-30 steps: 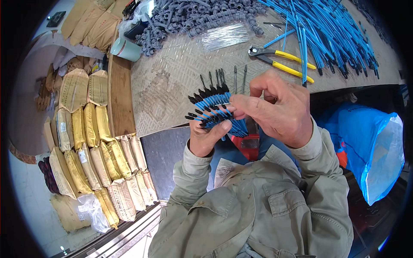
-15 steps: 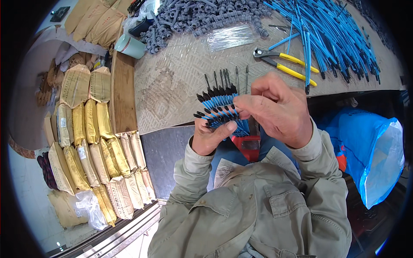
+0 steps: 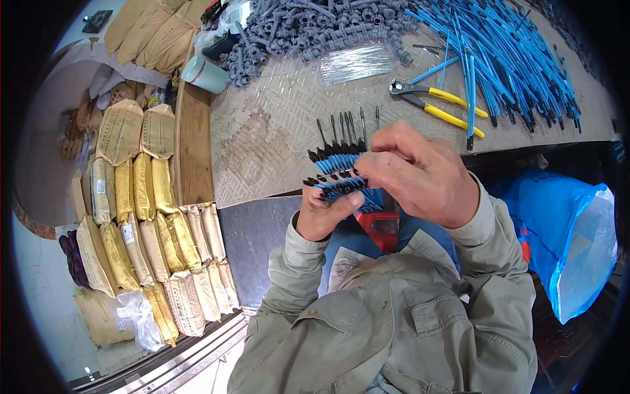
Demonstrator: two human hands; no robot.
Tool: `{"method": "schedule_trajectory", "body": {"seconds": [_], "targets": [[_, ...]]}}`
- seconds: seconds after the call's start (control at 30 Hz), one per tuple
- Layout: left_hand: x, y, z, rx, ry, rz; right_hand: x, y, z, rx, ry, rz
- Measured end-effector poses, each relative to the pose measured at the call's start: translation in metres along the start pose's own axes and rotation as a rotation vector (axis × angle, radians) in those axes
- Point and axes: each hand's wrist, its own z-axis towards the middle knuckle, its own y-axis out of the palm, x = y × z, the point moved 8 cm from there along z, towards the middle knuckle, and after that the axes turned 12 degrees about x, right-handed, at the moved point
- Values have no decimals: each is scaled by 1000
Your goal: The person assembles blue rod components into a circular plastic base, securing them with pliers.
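Both hands fan a bundle of blue-sleeved pins above the near edge of a workbench.

The bundle of pins [image 3: 341, 174] is thin blue tubing tipped with black collars and dark metal points, splayed like a fan; the left hand [image 3: 325, 213] is closed around its lower end, thumb pressed across the sleeves, while the right hand [image 3: 420, 174] pinches the upper ones between curled fingertips. Beyond them the workbench [image 3: 275, 131] is covered in pale, finely ribbed matting, bare in the middle. Farther back lie yellow-handled pliers [image 3: 436, 102], a spread of long blue tubes [image 3: 512, 52], a heap of grey plastic fittings [image 3: 315, 26] and a teal cup [image 3: 205, 73]. Left of the bench edge, tan paper packets [image 3: 151, 223] stand packed in rows; a blue plastic bag [image 3: 571, 243] sits to the right.
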Motion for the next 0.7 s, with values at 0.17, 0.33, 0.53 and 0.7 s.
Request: {"method": "schedule_trajectory", "body": {"seconds": [0.17, 0.33, 0.53, 0.7], "targets": [[-2, 0, -1, -23, -7, 10, -6, -2, 10, -90, -15, -96], [0, 4, 1, 0, -15, 5, -6, -2, 0, -15, 21, -83], [8, 3, 4, -60, 62, 71, -1, 2, 3, -61, 18, 1], [-1, -2, 0, -85, -36, 106, 1, 6, 6, -70, 50, 73]]}}
